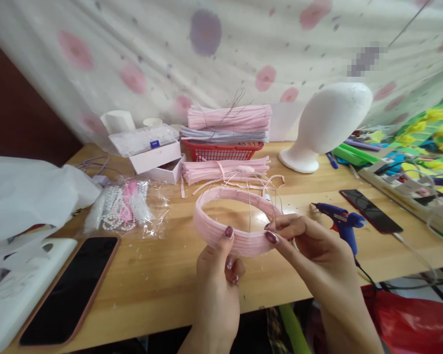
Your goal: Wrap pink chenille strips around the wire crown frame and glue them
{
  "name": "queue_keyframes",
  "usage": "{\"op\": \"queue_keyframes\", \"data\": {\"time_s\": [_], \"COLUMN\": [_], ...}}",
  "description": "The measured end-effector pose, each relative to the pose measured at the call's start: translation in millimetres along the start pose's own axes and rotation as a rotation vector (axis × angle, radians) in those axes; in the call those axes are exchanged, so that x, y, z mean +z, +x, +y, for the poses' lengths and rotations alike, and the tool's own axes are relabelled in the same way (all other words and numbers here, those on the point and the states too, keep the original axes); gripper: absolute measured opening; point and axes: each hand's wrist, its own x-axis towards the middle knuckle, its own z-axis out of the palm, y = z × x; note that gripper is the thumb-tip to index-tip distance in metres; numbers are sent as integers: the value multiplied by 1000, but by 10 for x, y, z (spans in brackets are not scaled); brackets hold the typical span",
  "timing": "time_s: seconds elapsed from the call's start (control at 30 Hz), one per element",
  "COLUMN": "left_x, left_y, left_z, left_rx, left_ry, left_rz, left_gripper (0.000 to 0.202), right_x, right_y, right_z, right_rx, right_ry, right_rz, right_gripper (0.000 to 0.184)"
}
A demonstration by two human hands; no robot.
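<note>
Both my hands hold a pink ring point(221, 216) made of stacked pipe cleaners, just above the wooden table point(162, 280). My left hand point(219, 275) pinches the ring's near wall from below, thumb on the outside. My right hand point(310, 246) pinches the ring's right end between thumb and fingers. Thin wires stick up from the ring's right side. Behind the ring lies a loose bundle of pink pipe cleaners point(225, 169).
A blue glue gun point(341, 221) and a black phone point(371, 211) lie right of my hands. A pink-cased phone point(70, 290) lies near left, a bag of beads point(123, 209) beyond it. At the back stand a red basket point(221, 150), white boxes point(151, 152) and a foam head point(328, 123).
</note>
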Motion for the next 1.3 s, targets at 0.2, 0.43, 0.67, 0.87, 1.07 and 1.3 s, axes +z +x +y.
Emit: {"op": "queue_keyframes", "data": {"time_s": [0.2,0.43,0.67,0.87,1.07,1.3], "left_x": [28,13,-23,-22,-4,-225], "left_y": [45,104,170,194,225,108], "left_z": [13,17,-20,-22,-18,-13], "left_rx": [-78,-158,-147,-132,-119,-171], "left_ry": [-69,-128,-162,-165,-158,46], "left_rz": [27,46,55,52,25,-108], "left_gripper": [43,39,29,37,37,50], "right_x": [-37,-43,-33,-42,-79,-224], "right_y": [-22,2,28,49,114,214], "right_z": [3,35,123,151,219,386], "right_rx": [-19,-63,-38,-48,15,138], "right_ry": [-27,-7,-60,-63,-23,163], "right_rz": [-8,-18,-23,-20,-48,54], "right_gripper": [15,15,16,18,8,15]}}
